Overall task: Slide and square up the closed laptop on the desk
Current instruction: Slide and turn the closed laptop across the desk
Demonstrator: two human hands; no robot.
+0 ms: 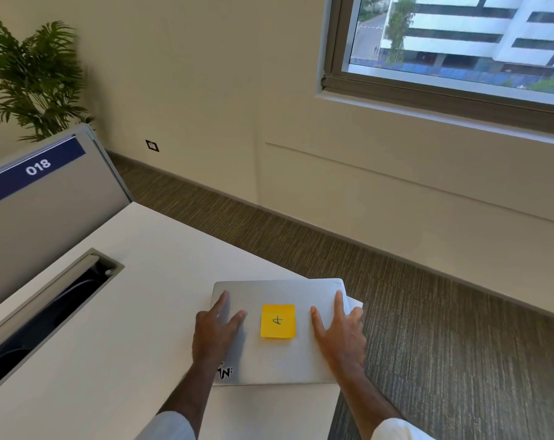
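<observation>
A closed silver laptop (277,357) lies near the right corner of the white desk (126,328), skewed against the desk's edges, its far right corner reaching past the desk edge. A yellow sticky note (277,321) with a pen mark sits on the middle of its lid, and a black-and-white sticker (224,373) is at its near left corner. My left hand (217,331) rests flat on the lid's left side, fingers spread. My right hand (339,331) rests flat on the right side, with fingers at the lid's right edge.
A grey cable tray opening (47,309) is cut into the desk at the left. Behind it stands a grey divider panel with a blue "018" label (37,168). A potted palm (28,77) is far left. Carpet floor (444,328) lies beyond the desk's right edge.
</observation>
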